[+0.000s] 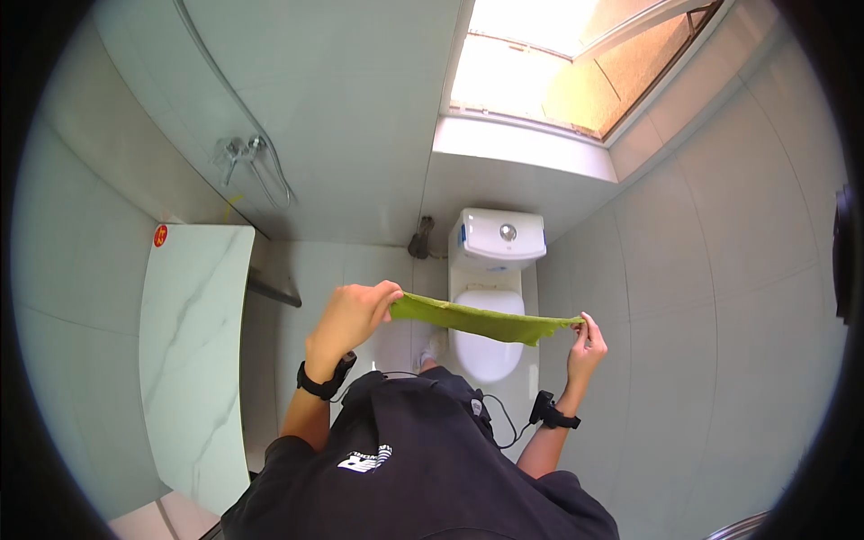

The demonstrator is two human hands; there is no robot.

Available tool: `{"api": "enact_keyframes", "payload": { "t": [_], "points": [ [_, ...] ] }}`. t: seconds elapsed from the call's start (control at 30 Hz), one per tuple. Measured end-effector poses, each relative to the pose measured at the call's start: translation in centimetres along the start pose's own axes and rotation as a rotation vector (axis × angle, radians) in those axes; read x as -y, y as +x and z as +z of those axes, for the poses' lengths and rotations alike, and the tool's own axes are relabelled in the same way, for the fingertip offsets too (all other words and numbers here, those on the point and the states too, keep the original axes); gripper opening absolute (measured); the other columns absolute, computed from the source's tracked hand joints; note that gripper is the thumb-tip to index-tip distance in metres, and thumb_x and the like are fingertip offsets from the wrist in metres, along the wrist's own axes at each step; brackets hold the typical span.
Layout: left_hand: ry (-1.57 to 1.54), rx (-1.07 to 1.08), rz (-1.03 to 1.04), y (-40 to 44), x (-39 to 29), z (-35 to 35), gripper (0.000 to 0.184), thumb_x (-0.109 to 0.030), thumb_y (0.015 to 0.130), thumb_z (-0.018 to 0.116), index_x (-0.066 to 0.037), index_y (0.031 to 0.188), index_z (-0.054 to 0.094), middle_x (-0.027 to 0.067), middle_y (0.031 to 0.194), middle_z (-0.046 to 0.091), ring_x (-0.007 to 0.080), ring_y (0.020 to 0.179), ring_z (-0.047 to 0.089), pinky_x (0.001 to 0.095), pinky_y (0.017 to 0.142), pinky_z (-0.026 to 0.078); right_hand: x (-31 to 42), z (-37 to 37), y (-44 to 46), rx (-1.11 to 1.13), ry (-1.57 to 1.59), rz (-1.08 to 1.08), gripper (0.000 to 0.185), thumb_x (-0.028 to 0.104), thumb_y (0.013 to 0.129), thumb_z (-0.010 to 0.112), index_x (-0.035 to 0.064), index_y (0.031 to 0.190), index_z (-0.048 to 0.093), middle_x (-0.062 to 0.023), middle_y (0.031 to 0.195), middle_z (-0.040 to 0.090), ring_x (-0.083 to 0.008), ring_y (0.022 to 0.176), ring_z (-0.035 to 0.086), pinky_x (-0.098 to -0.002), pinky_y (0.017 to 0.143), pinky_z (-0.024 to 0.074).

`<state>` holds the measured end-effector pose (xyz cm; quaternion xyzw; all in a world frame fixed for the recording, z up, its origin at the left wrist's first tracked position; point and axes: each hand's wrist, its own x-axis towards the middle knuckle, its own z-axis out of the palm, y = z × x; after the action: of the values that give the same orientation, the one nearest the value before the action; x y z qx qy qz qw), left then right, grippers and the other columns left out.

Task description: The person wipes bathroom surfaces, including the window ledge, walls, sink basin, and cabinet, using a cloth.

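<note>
A green cloth (477,319) is stretched between my two hands, in front of my body at about waist height. My left hand (358,312) pinches its left end between thumb and fingers. At the other end, my right hand (587,346) grips a corner with its fingertips. The cloth looks folded lengthwise into a long strip, with a ragged edge near the right end. Behind and below it stands a white toilet (487,355) with its lid down, partly covered by the cloth. Both wrists wear black straps with small devices.
On the left is a white marble-patterned counter (193,342) with a red round sticker. A shower mixer and hose (241,151) hang on the far wall. A dark brush-like object (420,238) stands beside the toilet tank (499,236). An open window (540,72) is at upper right.
</note>
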<state>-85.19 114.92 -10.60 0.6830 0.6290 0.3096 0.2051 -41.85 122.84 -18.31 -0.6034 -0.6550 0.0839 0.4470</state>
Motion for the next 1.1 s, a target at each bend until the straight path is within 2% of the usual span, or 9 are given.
{"api": "enact_keyframes", "payload": {
  "t": [0.1,0.2,0.37,0.43,0.5,0.57,0.83,0.97,1.1],
  "points": [
    [0.020,-0.028,0.017,5.1,-1.9,1.2,0.015,-0.019,0.101,0.057,-0.008,0.102,0.068,0.0053,0.067,0.068,0.0271,0.062,0.068,0.0363,0.058,0.050,-2.3,0.5,6.0,0.013,-0.007,-0.035,0.022,0.001,0.096,0.060,0.0052,0.113,0.072,-0.0106,0.078,0.072,-0.0190,0.072,0.070,-0.0306,0.069,0.0538],
    [-0.025,-0.072,0.022,11.0,-4.6,3.1,0.015,-0.018,0.102,0.056,-0.008,0.103,0.067,0.0064,0.068,0.069,0.0282,0.064,0.069,0.0367,0.059,0.051,-3.7,0.9,12.6,0.021,0.093,0.048,0.023,0.002,0.095,0.061,0.0060,0.115,0.073,-0.0113,0.074,0.072,-0.0176,0.069,0.070,-0.0301,0.067,0.0531],
    [0.023,-0.054,-0.037,19.2,-6.6,6.1,0.016,-0.014,0.102,0.055,-0.003,0.106,0.066,0.0106,0.075,0.072,0.0279,0.070,0.072,0.0348,0.065,0.055,-5.0,2.5,21.9,-0.024,0.142,-0.015,0.023,0.005,0.098,0.060,0.0050,0.117,0.072,-0.0096,0.073,0.072,-0.0141,0.066,0.068,-0.0277,0.064,0.0508],
    [-0.073,-0.039,-0.047,20.8,-6.4,7.0,0.016,-0.012,0.103,0.055,-0.001,0.106,0.065,0.0120,0.079,0.074,0.0269,0.072,0.073,0.0335,0.066,0.056,-6.0,3.6,23.5,0.030,0.190,-0.002,0.023,0.006,0.100,0.058,0.0025,0.118,0.071,-0.0068,0.072,0.071,-0.0097,0.064,0.065,-0.0238,0.061,0.0476],
    [-0.165,0.007,-0.091,22.0,-6.6,7.8,0.016,-0.008,0.103,0.054,0.003,0.106,0.065,0.0139,0.084,0.075,0.0252,0.076,0.075,0.0317,0.070,0.057,-8.7,4.2,22.9,0.079,0.292,0.159,0.023,0.007,0.101,0.057,0.0021,0.119,0.071,-0.0060,0.071,0.070,-0.0089,0.064,0.064,-0.0231,0.061,0.0469],
    [-0.136,-0.050,-0.049,23.6,-6.4,9.4,0.015,-0.008,0.102,0.055,0.003,0.107,0.065,0.0133,0.083,0.075,0.0255,0.074,0.074,0.0317,0.068,0.056,-10.0,4.3,23.0,0.099,0.401,0.278,0.021,0.009,0.103,0.056,0.0019,0.117,0.070,-0.0062,0.070,0.071,-0.0090,0.057,0.061,-0.0230,0.061,0.0477],
    [-0.111,-0.340,-0.015,33.1,-6.9,11.5,0.013,-0.005,0.100,0.055,0.001,0.106,0.065,0.0119,0.083,0.076,0.0180,0.063,0.069,0.0293,0.058,0.050,-10.7,8.1,28.9,0.008,0.587,0.363,0.021,0.011,0.106,0.051,0.0004,0.117,0.065,-0.0076,0.078,0.069,-0.0148,0.067,0.067,-0.0267,0.066,0.0535],
    [-0.139,-0.232,-0.263,36.0,-6.0,11.7,0.017,-0.013,0.103,0.051,-0.001,0.101,0.064,0.0084,0.069,0.073,0.0156,0.058,0.068,0.0293,0.055,0.050,-11.5,11.0,31.8,0.042,0.615,0.353,0.019,0.010,0.105,0.051,0.0002,0.116,0.065,-0.0078,0.081,0.070,-0.0154,0.069,0.068,-0.0269,0.068,0.0544],
    [-0.287,-0.178,-0.345,37.0,-2.4,13.2,0.020,-0.015,0.107,0.045,0.000,0.105,0.059,0.0122,0.070,0.073,0.0170,0.067,0.073,0.0297,0.063,0.056,-12.5,14.6,32.0,0.110,0.581,0.446,0.019,0.011,0.105,0.053,0.0006,0.113,0.067,-0.0076,0.085,0.071,-0.0149,0.072,0.068,-0.0275,0.069,0.0538]
  ]
}}
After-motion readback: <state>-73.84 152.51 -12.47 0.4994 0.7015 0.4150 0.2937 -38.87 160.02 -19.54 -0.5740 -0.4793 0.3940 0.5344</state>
